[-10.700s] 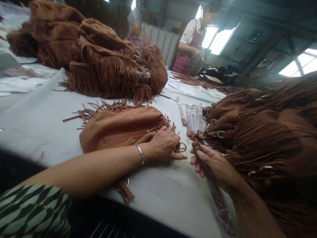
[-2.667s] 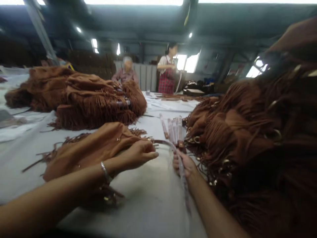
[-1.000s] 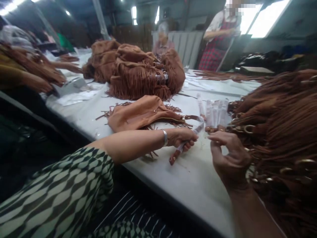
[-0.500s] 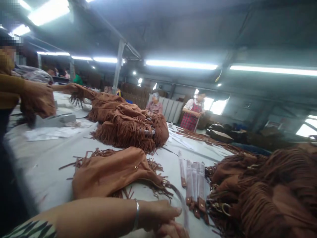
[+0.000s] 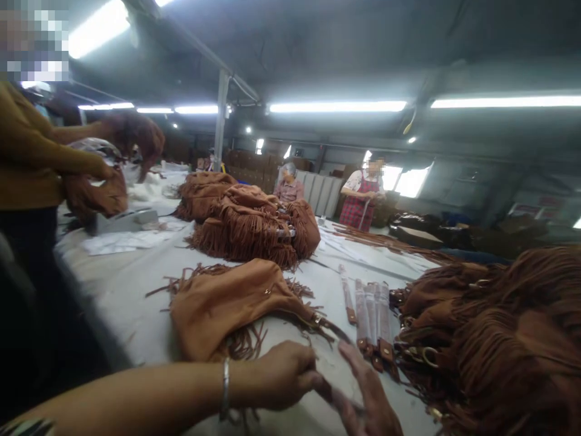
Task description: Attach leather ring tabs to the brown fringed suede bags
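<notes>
Head view. Item: tan suede fringed bag [image 5: 222,303], lying flat on the grey desk [image 5: 127,303], long axis running from lower left to upper right, its buckled corner pointing right toward the hands. From that corner a plastic-wrapped strap [image 5: 333,330] runs down and right, then passes between the two hands. Left hand [image 5: 284,375]: just below the bag, fingers curled closed on the strap. Right hand [image 5: 370,396]: to the right of the left one, fingers spread and loosely extended over the strap; whether it grips cannot be told, and its lower part is cut off by the frame edge. Adjacent: a row of wrapped straps [image 5: 370,315] lying lengthwise away from the viewer, right of the bag; a heap of fringed bags [image 5: 499,339] at right, blurred and cropped; a second pile of fringed bags [image 5: 254,224] farther back.
</notes>
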A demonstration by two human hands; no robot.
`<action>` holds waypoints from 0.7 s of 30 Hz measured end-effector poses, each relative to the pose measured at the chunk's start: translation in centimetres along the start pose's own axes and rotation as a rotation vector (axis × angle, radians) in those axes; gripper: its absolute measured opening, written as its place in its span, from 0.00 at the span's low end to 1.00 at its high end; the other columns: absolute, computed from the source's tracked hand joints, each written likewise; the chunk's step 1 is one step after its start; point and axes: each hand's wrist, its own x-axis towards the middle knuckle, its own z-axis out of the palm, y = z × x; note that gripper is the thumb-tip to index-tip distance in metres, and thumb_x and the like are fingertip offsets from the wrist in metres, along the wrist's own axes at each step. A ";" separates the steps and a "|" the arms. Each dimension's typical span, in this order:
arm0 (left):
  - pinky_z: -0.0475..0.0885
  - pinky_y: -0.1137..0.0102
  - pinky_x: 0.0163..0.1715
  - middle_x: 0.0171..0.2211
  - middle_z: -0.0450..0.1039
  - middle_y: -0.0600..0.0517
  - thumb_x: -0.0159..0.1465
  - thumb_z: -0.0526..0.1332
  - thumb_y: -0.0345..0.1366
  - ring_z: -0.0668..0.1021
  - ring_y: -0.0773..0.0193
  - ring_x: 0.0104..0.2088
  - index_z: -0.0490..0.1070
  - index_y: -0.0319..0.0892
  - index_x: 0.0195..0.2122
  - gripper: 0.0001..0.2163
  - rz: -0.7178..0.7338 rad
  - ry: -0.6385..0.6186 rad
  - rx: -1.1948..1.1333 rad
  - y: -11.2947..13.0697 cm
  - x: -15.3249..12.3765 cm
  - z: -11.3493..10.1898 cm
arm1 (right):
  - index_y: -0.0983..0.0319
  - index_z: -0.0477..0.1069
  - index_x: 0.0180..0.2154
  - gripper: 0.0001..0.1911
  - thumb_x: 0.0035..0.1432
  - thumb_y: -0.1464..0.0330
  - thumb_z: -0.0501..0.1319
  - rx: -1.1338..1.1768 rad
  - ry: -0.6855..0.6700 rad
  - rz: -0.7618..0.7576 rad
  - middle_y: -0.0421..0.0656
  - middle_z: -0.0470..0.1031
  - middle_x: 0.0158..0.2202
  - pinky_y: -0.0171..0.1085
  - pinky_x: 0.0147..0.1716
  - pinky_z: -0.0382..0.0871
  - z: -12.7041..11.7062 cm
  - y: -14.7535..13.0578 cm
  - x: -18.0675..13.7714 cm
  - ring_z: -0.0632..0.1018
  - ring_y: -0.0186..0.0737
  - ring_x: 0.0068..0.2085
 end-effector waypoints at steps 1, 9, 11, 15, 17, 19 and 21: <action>0.61 0.75 0.24 0.27 0.71 0.52 0.62 0.54 0.42 0.70 0.67 0.27 0.71 0.40 0.30 0.12 0.012 -0.016 0.003 0.3 -0.1 -0.1 | 0.61 0.56 0.60 0.26 0.61 0.64 0.53 0.025 -0.053 -0.031 0.51 0.65 0.58 0.41 0.49 0.70 -0.3 -0.5 0.2 0.70 0.47 0.56; 0.60 0.78 0.24 0.20 0.67 0.57 0.64 0.55 0.40 0.68 0.72 0.23 0.70 0.38 0.32 0.11 -0.011 -0.147 -0.068 0.0 -1.8 0.2 | 0.60 0.70 0.40 0.16 0.62 0.61 0.48 0.146 -0.613 0.150 0.45 0.77 0.31 0.39 0.32 0.71 -0.7 -3.1 0.7 0.78 0.43 0.33; 0.60 0.78 0.24 0.22 0.68 0.56 0.65 0.55 0.42 0.68 0.72 0.23 0.70 0.38 0.33 0.12 0.024 -0.126 -0.022 -0.6 -2.6 -0.6 | 0.59 0.68 0.33 0.16 0.62 0.60 0.46 0.127 -0.661 0.179 0.42 0.74 0.26 0.37 0.28 0.67 -0.9 -3.4 0.8 0.76 0.41 0.29; 0.64 0.73 0.35 0.35 0.71 0.50 0.64 0.56 0.45 0.71 0.66 0.34 0.69 0.39 0.41 0.14 0.281 -0.003 0.268 -2.7 -4.3 -4.3 | 0.58 0.69 0.36 0.16 0.62 0.58 0.47 0.090 -0.625 0.264 0.42 0.75 0.28 0.36 0.29 0.65 -0.6 -3.2 0.9 0.75 0.41 0.30; 0.64 0.70 0.41 0.39 0.71 0.47 0.63 0.57 0.46 0.71 0.63 0.39 0.68 0.40 0.46 0.16 0.391 -0.093 0.389 -4.2 -5.3 -5.8 | 0.57 0.71 0.37 0.16 0.62 0.58 0.48 0.038 -0.621 0.270 0.42 0.76 0.28 0.35 0.28 0.64 -0.1 -2.8 0.8 0.76 0.42 0.30; 0.62 0.67 0.45 0.40 0.71 0.45 0.64 0.56 0.46 0.70 0.59 0.42 0.68 0.40 0.47 0.16 0.429 -0.212 0.493 -5.7 -6.5 -6.4 | 0.56 0.72 0.38 0.15 0.61 0.59 0.49 -0.027 -0.644 0.277 0.42 0.76 0.28 0.36 0.28 0.63 0.5 -2.5 0.7 0.77 0.43 0.30; 0.59 0.63 0.49 0.42 0.70 0.44 0.66 0.52 0.42 0.69 0.57 0.45 0.67 0.42 0.49 0.15 0.430 -0.265 0.575 -7.0 -7.6 -6.2 | 0.56 0.72 0.38 0.16 0.61 0.59 0.49 -0.068 -0.668 0.292 0.43 0.77 0.28 0.37 0.27 0.63 0.9 -2.3 0.6 0.77 0.44 0.30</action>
